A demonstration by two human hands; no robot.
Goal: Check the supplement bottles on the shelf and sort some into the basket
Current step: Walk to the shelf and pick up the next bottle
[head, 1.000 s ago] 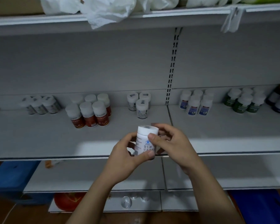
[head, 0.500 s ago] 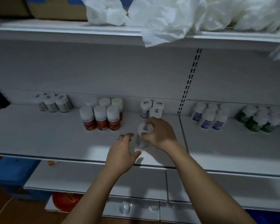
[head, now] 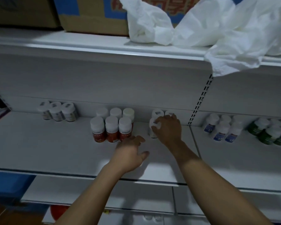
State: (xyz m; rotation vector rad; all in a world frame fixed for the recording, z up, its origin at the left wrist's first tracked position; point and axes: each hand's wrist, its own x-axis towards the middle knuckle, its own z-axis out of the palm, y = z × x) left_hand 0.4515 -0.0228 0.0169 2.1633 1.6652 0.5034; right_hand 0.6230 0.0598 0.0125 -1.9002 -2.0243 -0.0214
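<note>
right hand: grasps white bottle standing on shelf, before two matching bottles
left hand: released, fingers loose, by red-label bottles
writing: labels too blurred to read

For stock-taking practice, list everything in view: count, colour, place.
cardboard boxes: two, brown and blue, top shelf
plastic bags: several, white, top shelf, right
pale-label bottles: about four, white-capped, middle shelf, far left
red-label bottles: six, white-capped, left of centre
white bottles: three, centre, front one held
blue-label bottles: about six, right of centre
green bottles: several, far right, cut off
blue container: one, bottom left
left hand: one, open, beside red-label bottles
right hand: one, grip round front white bottle
</note>
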